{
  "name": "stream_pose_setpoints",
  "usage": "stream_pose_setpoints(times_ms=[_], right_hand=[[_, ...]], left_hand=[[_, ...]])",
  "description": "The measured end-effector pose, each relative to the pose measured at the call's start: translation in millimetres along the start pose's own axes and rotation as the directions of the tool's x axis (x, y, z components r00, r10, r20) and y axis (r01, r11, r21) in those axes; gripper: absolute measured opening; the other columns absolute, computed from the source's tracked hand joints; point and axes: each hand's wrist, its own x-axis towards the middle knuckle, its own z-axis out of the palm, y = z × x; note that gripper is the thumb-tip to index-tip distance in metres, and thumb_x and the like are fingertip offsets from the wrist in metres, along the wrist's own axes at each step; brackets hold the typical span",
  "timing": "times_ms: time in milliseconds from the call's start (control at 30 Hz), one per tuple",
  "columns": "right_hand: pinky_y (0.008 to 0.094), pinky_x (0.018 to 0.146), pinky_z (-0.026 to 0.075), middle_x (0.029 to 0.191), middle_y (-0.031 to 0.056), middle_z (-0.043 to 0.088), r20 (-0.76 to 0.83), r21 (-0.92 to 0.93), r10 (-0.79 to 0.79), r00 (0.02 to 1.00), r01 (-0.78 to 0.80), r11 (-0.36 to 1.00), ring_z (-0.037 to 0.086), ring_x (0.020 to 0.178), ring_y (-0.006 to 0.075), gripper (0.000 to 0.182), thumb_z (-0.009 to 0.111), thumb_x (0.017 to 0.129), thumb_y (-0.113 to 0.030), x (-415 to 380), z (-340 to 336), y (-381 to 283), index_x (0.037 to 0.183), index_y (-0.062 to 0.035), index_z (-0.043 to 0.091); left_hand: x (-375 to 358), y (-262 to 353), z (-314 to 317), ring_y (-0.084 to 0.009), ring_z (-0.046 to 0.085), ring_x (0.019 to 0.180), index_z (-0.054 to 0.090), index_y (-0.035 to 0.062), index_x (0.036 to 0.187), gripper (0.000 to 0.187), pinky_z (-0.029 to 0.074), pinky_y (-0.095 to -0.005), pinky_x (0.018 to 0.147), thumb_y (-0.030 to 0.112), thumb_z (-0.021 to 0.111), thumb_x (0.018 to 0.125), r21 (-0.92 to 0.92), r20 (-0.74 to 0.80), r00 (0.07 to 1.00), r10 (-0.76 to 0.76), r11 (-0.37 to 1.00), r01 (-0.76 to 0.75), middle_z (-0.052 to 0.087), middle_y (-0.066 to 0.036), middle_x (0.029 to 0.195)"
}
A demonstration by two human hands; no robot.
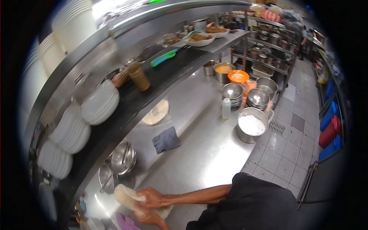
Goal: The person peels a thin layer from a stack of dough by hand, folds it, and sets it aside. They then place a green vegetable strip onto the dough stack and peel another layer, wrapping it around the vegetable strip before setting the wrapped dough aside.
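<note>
Blue-grey cloth, purple cloth, orange funnel, red-and-white striped bag.

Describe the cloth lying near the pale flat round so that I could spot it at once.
Find the long steel counter beside the raised black shelf. On the counter, between the pale flat round and the nested steel bowls, lies a small, crumpled cloth. Its grey-blue colour sets it apart from the purple cloth.
</note>
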Motion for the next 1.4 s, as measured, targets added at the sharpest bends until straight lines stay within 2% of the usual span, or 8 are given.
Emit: stream_pose_setpoints(times_ms=[233,367,567,667,900,1100,1200,1400], right_hand=[[0.0329,0.075,0.051,0.096,0.0107,0.068,0.222,0.559,-0.104,0.97,-0.039,0.828,0.064,0.085,0.0177,0.031,0.067,0.079,-0.012,15.3,-23.5,-44.4,0.105,0.0059,0.064],[0.0332,0.076,0.051,0.098,0.008,0.066,0.32,0.598,0.345,0.882,-0.471,0.648,0.063,0.085,0.0172,0.042,0.07,0.078,-0.014,24.5,-15.8,-25.8,0.116,0.0021,0.064],[0.033,0.078,0.052,0.102,0.008,0.068,0.293,0.706,0.931,0.217,-0.706,-0.058,0.064,0.088,0.0171,0.049,0.073,0.078,-0.017,23.3,6.5,-8.8,0.122,0.0007,0.062],[0.0331,0.082,0.054,0.107,0.0097,0.07,0.563,0.777,0.18,0.807,-0.591,0.217,0.067,0.096,0.0182,0.048,0.077,0.08,-0.021,19.1,-1.8,30.6,0.121,-0.0005,0.064],[0.0348,0.081,0.053,0.102,0.0096,0.07,0.325,0.607,0.199,0.924,-0.365,0.706,0.066,0.091,0.0181,0.042,0.079,0.081,-0.019,19.8,-51.0,63.4,0.116,-0.0009,0.066],[0.0412,0.078,0.054,0.094,0.0196,0.072,0.221,-0.18,0.188,0.957,-0.149,0.972,0.07,0.086,0.0348,0.025,0.069,0.083,-0.013,-18.0,-23.0,94.4,0.105,-0.0024,0.067],[0.0451,0.074,0.054,0.089,0.0188,0.07,0.201,-0.212,0.185,0.962,-0.141,0.967,0.068,0.083,0.0385,0.019,0.063,0.083,-0.017,-18.7,-16.2,83.6,0.095,-0.0026,0.066],[0.0449,0.071,0.053,0.086,0.0201,0.068,0.189,-0.257,0.055,0.98,-0.005,0.966,0.068,0.08,0.0363,0.021,0.061,0.083,-0.022,-4.7,-24.8,74.3,0.091,-0.003,0.063]], left_hand=[[22.1,15.8,45.6,-0.0276,0.068,0.08,0.069,-0.0036,0.108,0.043,0.052,-0.0397,0.07,0.037,0.057,0.101,-0.236,0.132,0.973,-0.188,0.948,0.215,0.071,-0.018,0.09],[26.3,31.0,60.2,-0.0279,0.068,0.08,0.068,-0.0036,0.109,0.044,0.053,-0.0394,0.071,0.038,0.056,0.101,-0.37,0.234,0.943,-0.238,0.875,0.313,0.071,-0.018,0.091],[35.8,45.7,62.0,-0.0283,0.069,0.081,0.067,-0.0037,0.111,0.045,0.053,-0.039,0.072,0.038,0.055,0.101,-0.51,0.369,0.884,-0.287,0.732,0.451,0.071,-0.018,0.092],[28.6,50.9,53.9,-0.0285,0.069,0.082,0.067,-0.0037,0.112,0.045,0.054,-0.0387,0.072,0.039,0.054,0.102,-0.546,0.44,0.835,-0.331,0.64,0.541,0.071,-0.017,0.093],[4.9,50.8,25.5,-0.0289,0.069,0.082,0.066,-0.0038,0.114,0.047,0.055,-0.0382,0.073,0.04,0.053,0.102,-0.573,0.581,0.693,-0.427,0.389,0.721,0.071,-0.017,0.095],[-4.6,49.4,19.3,-0.0292,0.069,0.083,0.065,-0.0039,0.116,0.048,0.055,-0.0378,0.074,0.04,0.052,0.102,-0.611,0.657,0.617,-0.434,0.173,0.773,0.071,-0.017,0.096],[-22.9,17.0,33.5,-0.0257,0.069,0.082,0.063,-0.008,0.119,0.049,0.056,-0.035,0.072,0.037,0.051,0.103,-0.336,0.561,0.771,-0.301,0.768,0.545,0.07,-0.019,0.097],[-35.6,31.6,44.1,-0.0246,0.069,0.08,0.067,-0.0116,0.109,0.046,0.054,-0.0376,0.069,0.032,0.055,0.102,-0.218,0.364,0.913,-0.184,0.937,0.275,0.071,-0.02,0.091]])
